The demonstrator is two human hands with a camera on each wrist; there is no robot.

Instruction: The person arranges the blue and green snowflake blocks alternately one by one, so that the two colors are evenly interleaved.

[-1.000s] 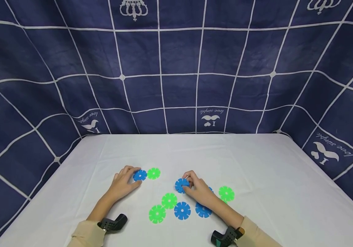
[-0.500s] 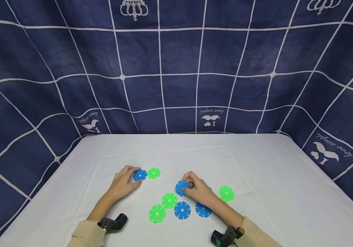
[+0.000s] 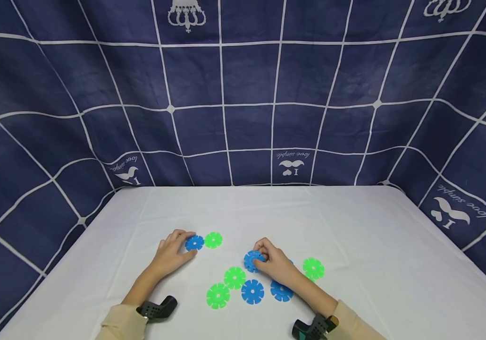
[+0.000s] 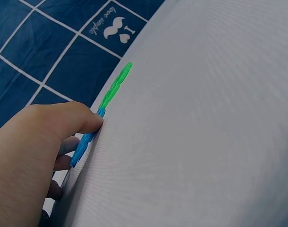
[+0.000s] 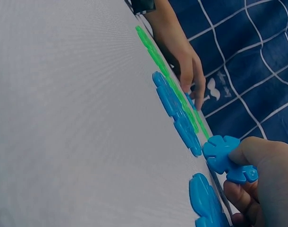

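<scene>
My left hand rests at the left of the table, thumb and fingers curled about the edges of a blue snowflake building disc lying flat. A green disc meets its right edge; in the left wrist view the blue disc and green disc lie in line. Whether they interlock, I cannot tell. My right hand pinches another blue disc between thumb and fingers. In the right wrist view this held disc is tilted, its notches showing, the fingertips partly hidden behind it.
Nearer me lie two green discs and a blue disc. Another blue disc lies beside my right forearm, which partly covers a further blue one. A green disc lies right of it. Dark blue checked cloth hangs behind the white table.
My right hand has drawn the pinched blue disc slightly toward me and tilted it. My left hand keeps its place. The head view has shifted a little.
</scene>
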